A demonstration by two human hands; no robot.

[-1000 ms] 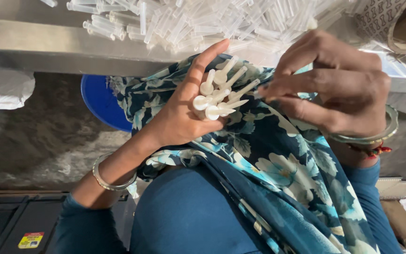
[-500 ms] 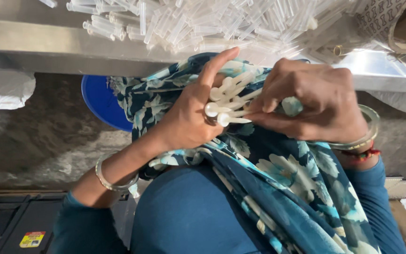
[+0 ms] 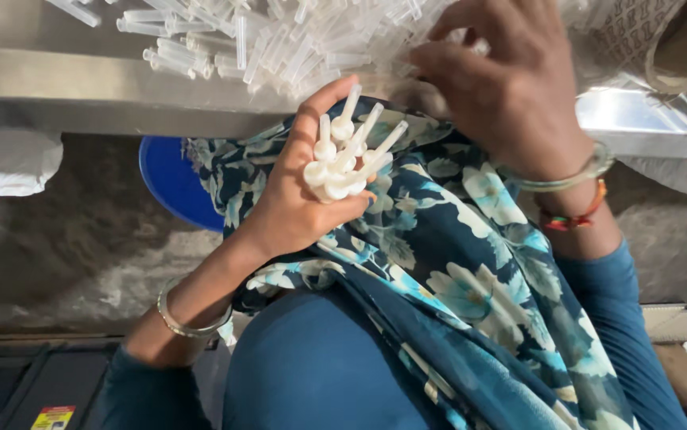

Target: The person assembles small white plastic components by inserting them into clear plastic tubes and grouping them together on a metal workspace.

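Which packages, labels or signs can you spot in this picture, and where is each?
Small rectangular sticker: bottom left, on a dark case; yellow with a red band.
Clear plastic bag: upper right, on the steel table edge; crinkled, see-through.
Pale printed packaging: top right corner; whitish with dark pattern.

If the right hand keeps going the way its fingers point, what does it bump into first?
The right hand points up and left, at the heap of clear plastic tubes on the metal table. Its fingertips look to be at the heap's edge already, so the tubes come first, though depth is hard to judge.
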